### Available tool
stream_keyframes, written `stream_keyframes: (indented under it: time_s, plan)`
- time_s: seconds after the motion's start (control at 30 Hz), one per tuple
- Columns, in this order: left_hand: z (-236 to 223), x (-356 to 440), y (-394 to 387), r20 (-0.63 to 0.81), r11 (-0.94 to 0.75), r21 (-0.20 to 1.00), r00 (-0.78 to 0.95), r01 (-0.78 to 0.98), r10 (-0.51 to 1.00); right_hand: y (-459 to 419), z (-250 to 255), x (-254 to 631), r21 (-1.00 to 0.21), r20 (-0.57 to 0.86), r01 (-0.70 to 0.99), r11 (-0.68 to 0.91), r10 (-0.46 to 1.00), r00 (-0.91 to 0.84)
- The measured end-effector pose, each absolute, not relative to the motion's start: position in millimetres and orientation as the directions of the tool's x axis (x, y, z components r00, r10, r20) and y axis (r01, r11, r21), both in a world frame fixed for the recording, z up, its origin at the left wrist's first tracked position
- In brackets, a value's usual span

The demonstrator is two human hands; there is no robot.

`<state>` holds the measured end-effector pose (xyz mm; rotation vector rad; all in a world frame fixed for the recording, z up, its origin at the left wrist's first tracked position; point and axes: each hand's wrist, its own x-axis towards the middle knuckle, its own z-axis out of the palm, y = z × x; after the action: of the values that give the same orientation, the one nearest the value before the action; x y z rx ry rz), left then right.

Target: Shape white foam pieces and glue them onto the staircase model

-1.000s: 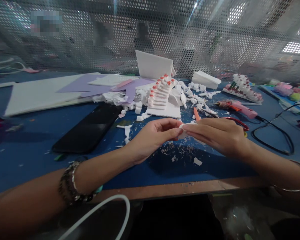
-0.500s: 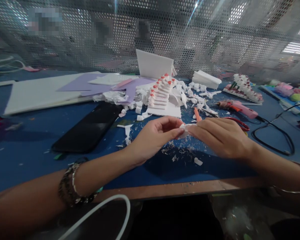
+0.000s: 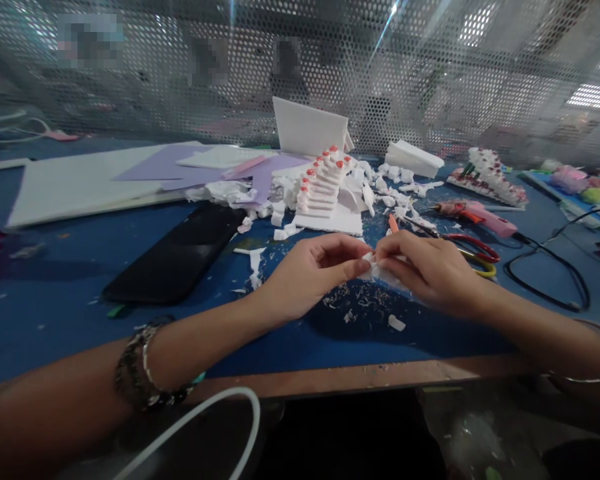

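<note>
My left hand and my right hand meet above the table's front part. Between their fingertips is a small crumpled white piece, paper or thin foam, pinched from both sides. Fingers cover much of it. Just beyond my hands stands a small white stepped model with red dots along its steps. White shavings lie on the blue tabletop beneath the hands. Past my right hand are scissors with red and yellow handles, and an orange stick-like tool, partly hidden.
A black phone lies left. Behind are white board, purple sheets and white scraps. A pink glue gun with a black cord lies right. A perforated metal screen closes the back.
My right hand has turned and its fingers have curled in around the white piece. More of the scissors' yellow handle shows. My left hand has hardly moved.
</note>
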<state>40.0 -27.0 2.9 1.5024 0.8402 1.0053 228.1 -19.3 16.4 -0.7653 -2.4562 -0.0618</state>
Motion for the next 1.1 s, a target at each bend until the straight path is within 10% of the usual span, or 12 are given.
stream_keyframes:
  time_s: [0.2,0.6,0.83,1.1]
  plan:
    - [2.6,39.2,-28.7,0.132,-0.143,0.990,0.381,-0.001,0.915,-19.3,19.1,230.3,-0.176,0.496,0.543,0.821,0.550,-0.672]
    - [3.2,38.2,-27.7,0.105,-0.127,0.991,0.368,0.037,0.924,-17.1,21.4,238.6,0.219,0.532,0.469,0.855,0.298,-0.792]
    - [3.5,37.2,-26.2,0.118,-0.157,0.986,0.409,0.063,0.905,-13.4,22.7,233.5,-0.221,0.530,0.370,0.902,0.430,-0.731]
    - [0.0,37.8,-27.8,0.188,-0.222,0.974,0.390,0.045,0.901,-16.0,21.8,231.0,-0.429,0.479,0.413,0.804,0.590,-0.650]
